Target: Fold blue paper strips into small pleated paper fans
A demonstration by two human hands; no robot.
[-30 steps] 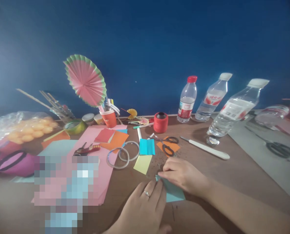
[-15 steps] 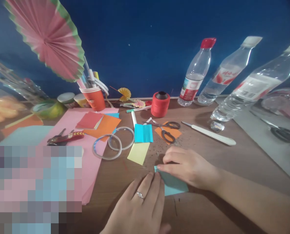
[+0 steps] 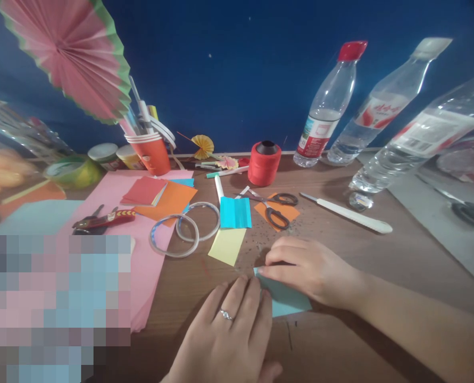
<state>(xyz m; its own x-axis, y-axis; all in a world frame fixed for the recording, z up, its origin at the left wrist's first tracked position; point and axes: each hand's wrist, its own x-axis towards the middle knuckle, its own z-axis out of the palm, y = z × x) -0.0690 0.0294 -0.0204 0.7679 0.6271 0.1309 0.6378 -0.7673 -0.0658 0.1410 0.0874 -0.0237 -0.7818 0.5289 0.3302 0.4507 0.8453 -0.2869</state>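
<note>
One sheet of pale blue paper [image 3: 288, 301], plain and straight-edged, lies on the brown table [image 3: 340, 354]. The left hand [image 3: 232, 324], fingers extended and grasping nothing, covers the paper's left side. The right hand [image 3: 312, 268], fingers bent, overlaps its upper right, one fingertip at the far left corner; any pinch cannot be discerned.

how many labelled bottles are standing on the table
3: the red-capped bottle, the white-capped bottle to its right, and the nearest bottle, cut off by the right edge. More may be hidden.
</note>
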